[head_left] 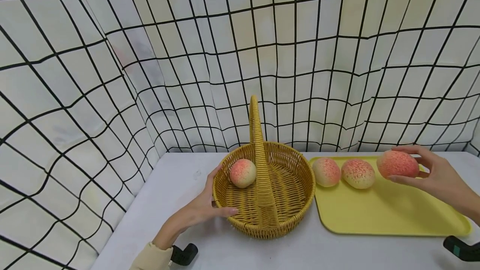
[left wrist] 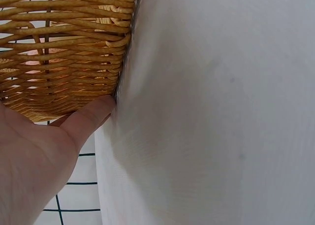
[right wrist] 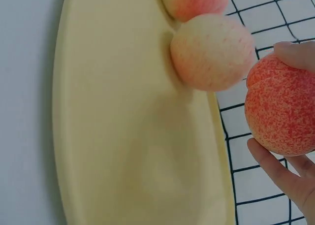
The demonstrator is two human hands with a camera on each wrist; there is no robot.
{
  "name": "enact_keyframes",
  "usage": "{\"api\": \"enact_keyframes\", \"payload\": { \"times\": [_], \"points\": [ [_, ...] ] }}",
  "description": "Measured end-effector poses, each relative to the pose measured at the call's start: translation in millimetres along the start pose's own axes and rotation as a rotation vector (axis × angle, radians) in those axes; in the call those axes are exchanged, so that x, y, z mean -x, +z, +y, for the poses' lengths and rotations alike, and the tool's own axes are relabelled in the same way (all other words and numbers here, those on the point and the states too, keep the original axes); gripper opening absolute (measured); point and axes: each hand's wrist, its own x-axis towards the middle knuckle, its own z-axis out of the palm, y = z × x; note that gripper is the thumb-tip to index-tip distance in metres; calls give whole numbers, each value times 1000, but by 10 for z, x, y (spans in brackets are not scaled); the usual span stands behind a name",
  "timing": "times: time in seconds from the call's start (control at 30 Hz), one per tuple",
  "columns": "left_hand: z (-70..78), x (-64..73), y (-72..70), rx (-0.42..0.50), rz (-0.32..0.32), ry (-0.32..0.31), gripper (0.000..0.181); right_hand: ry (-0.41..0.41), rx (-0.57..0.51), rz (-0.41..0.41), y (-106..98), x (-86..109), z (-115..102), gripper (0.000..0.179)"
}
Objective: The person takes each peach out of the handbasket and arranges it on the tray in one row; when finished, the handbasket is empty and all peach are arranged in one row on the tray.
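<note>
A brown wicker basket (head_left: pixel 262 230) with a tall handle stands on the table, and one peach (head_left: pixel 243 173) lies inside at its left. My left hand (head_left: pixel 202 203) holds the basket's left side: the thumb lies over the front rim, the fingers along the outer wall. In the left wrist view, fingertips touch the wicker low down, close to the table. My right hand (head_left: pixel 436 174) grips a red-speckled peach (head_left: pixel 398 164) between thumb and fingers, raised above the yellow tray (head_left: pixel 375 216). Two paler peaches, one left (head_left: pixel 326 172) and one right (head_left: pixel 358 173), sit at the tray's back left.
The white table (head_left: pixel 292 255) carries the basket and, to its right, the tray. Black grid netting (head_left: pixel 292 53) over pale sheeting rises behind the table and along its left side. The basket's handle (head_left: pixel 258 149) arches high over its middle.
</note>
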Motion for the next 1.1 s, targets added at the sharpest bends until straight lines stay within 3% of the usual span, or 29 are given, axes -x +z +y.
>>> {"api": "enact_keyframes", "payload": {
  "times": [0.27,0.63,0.93,1.1],
  "points": [
    [18,-3,13,13,1,-2,132,12,46,-23,51,-17,209,71],
    [2,-21,17,-5,-1,0,133,105,85,-176,72,-67,285,79],
    [10,17,1,-25,14,-14,130,-18,59,-174,128,-74,325,72],
    [19,2,2,-29,9,-17,129,-13,74,-169,137,-68,325,74]
  ]
}}
